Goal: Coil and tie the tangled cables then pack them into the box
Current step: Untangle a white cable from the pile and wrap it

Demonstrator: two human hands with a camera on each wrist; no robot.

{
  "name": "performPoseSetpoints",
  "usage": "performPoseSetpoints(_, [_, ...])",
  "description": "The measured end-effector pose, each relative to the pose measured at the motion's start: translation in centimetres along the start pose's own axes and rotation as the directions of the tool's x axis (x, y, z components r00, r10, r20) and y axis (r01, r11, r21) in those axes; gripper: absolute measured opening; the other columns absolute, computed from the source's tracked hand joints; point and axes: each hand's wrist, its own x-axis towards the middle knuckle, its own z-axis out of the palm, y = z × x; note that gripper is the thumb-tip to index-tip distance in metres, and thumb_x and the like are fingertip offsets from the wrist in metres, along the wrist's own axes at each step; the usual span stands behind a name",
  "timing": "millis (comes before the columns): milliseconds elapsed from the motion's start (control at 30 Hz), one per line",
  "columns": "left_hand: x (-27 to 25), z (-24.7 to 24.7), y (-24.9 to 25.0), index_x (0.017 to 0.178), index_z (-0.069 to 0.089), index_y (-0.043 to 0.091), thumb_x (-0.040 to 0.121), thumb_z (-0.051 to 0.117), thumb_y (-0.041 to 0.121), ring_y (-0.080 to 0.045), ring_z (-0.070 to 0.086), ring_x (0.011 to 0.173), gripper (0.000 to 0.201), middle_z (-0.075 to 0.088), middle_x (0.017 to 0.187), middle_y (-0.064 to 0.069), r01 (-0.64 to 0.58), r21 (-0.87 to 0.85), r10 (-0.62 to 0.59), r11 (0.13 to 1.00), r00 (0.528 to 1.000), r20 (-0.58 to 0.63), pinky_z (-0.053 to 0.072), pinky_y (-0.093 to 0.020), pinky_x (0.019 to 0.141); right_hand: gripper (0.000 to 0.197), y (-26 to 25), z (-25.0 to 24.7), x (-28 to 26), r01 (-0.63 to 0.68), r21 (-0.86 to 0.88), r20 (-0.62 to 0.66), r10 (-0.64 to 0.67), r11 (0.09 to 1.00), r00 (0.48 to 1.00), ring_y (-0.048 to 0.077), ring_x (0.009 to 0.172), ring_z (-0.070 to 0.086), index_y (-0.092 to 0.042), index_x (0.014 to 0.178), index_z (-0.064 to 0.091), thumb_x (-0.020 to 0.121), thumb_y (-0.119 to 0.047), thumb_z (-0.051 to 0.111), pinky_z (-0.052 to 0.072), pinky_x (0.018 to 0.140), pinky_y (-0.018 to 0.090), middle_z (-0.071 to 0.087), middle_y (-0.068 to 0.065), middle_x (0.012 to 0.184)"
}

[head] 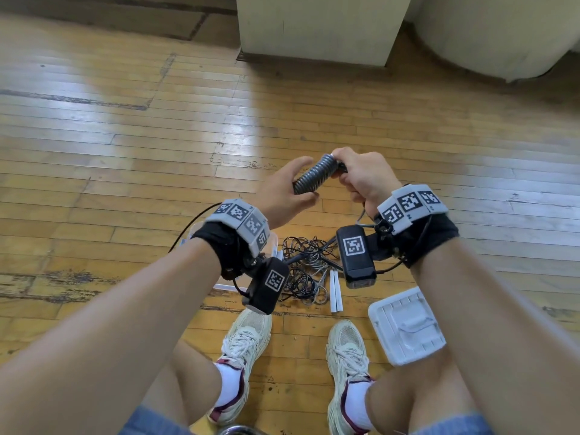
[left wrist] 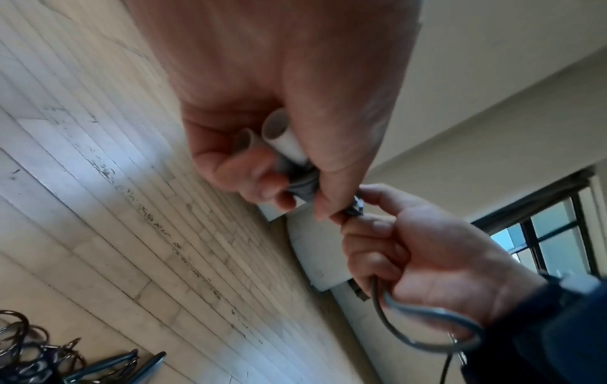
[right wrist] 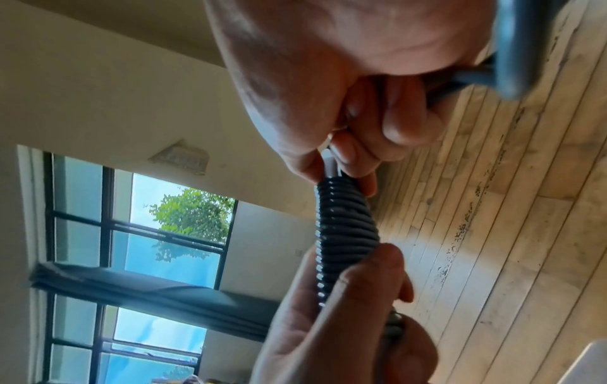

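A grey cable wound in tight turns forms a coil (head: 314, 178) (right wrist: 345, 226) around two white tubes (left wrist: 285, 140). I hold it in the air above the floor. My left hand (head: 290, 188) (left wrist: 279, 104) grips the coil's lower end, thumb on top. The fingertips of my right hand (head: 343, 171) (right wrist: 341, 161) pinch its upper end. The cable's loose tail (left wrist: 427, 315) loops out under my right palm. A tangle of thin dark cables (head: 304, 265) lies on the wooden floor beneath my wrists.
Spare white tubes (head: 335, 290) lie next to the tangle. A white ribbed lid (head: 408, 324) rests on the floor by my right shoe. A clear plastic box (head: 273, 243) is mostly hidden under my left wrist. A cream pillar (head: 314, 26) stands ahead.
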Motion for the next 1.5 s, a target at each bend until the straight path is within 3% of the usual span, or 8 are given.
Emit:
performPoseSetpoints(200, [0.2, -0.2, 0.4, 0.15, 0.035, 0.036, 0.088, 0.067, 0.013, -0.018, 0.064, 0.084, 0.074, 0.062, 0.117, -0.002, -0.089, 0.103, 0.096, 0.991, 0.993, -0.063, 0.058, -0.03, 0.071, 0.055, -0.1, -0.1, -0.5, 0.052, 0.072, 0.114, -0.06, 0.996, 0.992, 0.009, 0.045, 0.033, -0.001, 0.096, 0.072, 0.098, -0.053, 0.054, 0.028, 0.043, 0.023, 0.044, -0.008, 0.052])
performPoseSetpoints(467, [0.4, -1.6, -0.4, 0.14, 0.042, 0.038, 0.087, 0.067, 0.015, -0.019, 0.063, 0.073, 0.063, 0.065, 0.098, -0.002, -0.102, 0.261, 0.098, 0.96, 0.995, 0.027, 0.051, -0.027, 0.063, 0.045, 1.0, 1.5, -1.4, 0.031, -0.023, 0.225, -0.025, 0.999, 0.974, 0.011, 0.045, 0.028, -0.007, 0.086, 0.07, 0.096, -0.05, 0.058, 0.022, 0.043, 0.025, 0.04, -0.009, 0.046])
performPoseSetpoints(667, [0.6, -1.9, 0.0, 0.154, 0.016, 0.044, 0.1, 0.056, 0.027, -0.014, 0.049, 0.053, 0.069, 0.057, 0.083, -0.006, -0.02, -0.026, 0.024, 0.999, 0.989, 0.145, 0.044, -0.03, 0.047, 0.036, 0.0, 0.3, -1.5, 0.125, -0.046, 0.336, -0.102, 0.991, 0.936, 0.009, 0.047, 0.029, -0.013, 0.08, 0.065, 0.099, -0.043, 0.056, 0.024, 0.045, 0.024, 0.045, -0.013, 0.046])
performPoseSetpoints(733, [0.4, -2.1, 0.4, 0.152, 0.021, 0.044, 0.098, 0.061, 0.023, -0.011, 0.05, 0.049, 0.071, 0.055, 0.081, -0.003, -0.053, -0.043, 0.059, 0.998, 0.985, 0.164, 0.044, -0.027, 0.043, 0.036, -0.2, 0.0, -1.5, 0.149, -0.044, 0.385, -0.121, 0.988, 0.915, 0.009, 0.048, 0.029, -0.012, 0.081, 0.064, 0.101, -0.04, 0.054, 0.024, 0.046, 0.024, 0.045, -0.011, 0.049])
performPoseSetpoints(900, [0.3, -2.2, 0.5, 0.134, 0.05, 0.031, 0.089, 0.072, 0.025, 0.005, 0.052, 0.045, 0.05, 0.059, 0.079, 0.01, -0.081, 0.064, 0.081, 0.995, 0.997, 0.0, 0.041, -0.016, 0.045, 0.036, -0.3, 0.2, -1.8, 0.142, -0.057, 0.431, -0.104, 0.988, 0.896, 0.007, 0.046, 0.029, -0.011, 0.081, 0.059, 0.103, -0.038, 0.05, 0.025, 0.043, 0.02, 0.045, -0.011, 0.049])
performPoseSetpoints(1200, [-0.1, -2.1, 1.1, 0.13, 0.048, 0.034, 0.087, 0.07, 0.031, -0.016, 0.062, 0.065, 0.048, 0.061, 0.082, 0.005, -0.054, 0.282, 0.101, 0.958, 0.983, -0.155, 0.052, -0.029, 0.057, 0.039, -0.5, 1.6, -2.0, -0.004, 0.186, 0.377, -0.067, 0.983, 0.924, 0.006, 0.045, 0.025, -0.015, 0.085, 0.055, 0.107, -0.043, 0.039, 0.02, 0.04, 0.018, 0.037, -0.005, 0.056])
performPoseSetpoints(1400, [0.0, -2.0, 0.2, 0.135, 0.043, 0.038, 0.092, 0.062, 0.044, -0.016, 0.062, 0.074, 0.047, 0.065, 0.094, 0.003, -0.032, 0.363, 0.058, 0.931, 0.996, -0.061, 0.051, -0.031, 0.066, 0.035, 0.1, 0.9, -1.8, -0.049, 0.142, 0.433, -0.018, 0.989, 0.901, 0.005, 0.042, 0.025, -0.012, 0.089, 0.055, 0.106, -0.039, 0.042, 0.02, 0.038, 0.018, 0.038, -0.007, 0.052])
performPoseSetpoints(1500, [0.1, -2.1, 0.7, 0.138, 0.043, 0.028, 0.102, 0.049, 0.033, -0.018, 0.059, 0.063, 0.037, 0.063, 0.084, -0.003, -0.025, 0.166, 0.01, 0.986, 0.996, 0.092, 0.052, -0.034, 0.056, 0.034, 0.0, 0.6, -1.6, -0.031, 0.11, 0.405, -0.017, 0.993, 0.914, 0.006, 0.045, 0.024, -0.012, 0.094, 0.058, 0.107, -0.038, 0.04, 0.02, 0.039, 0.018, 0.037, -0.006, 0.054])
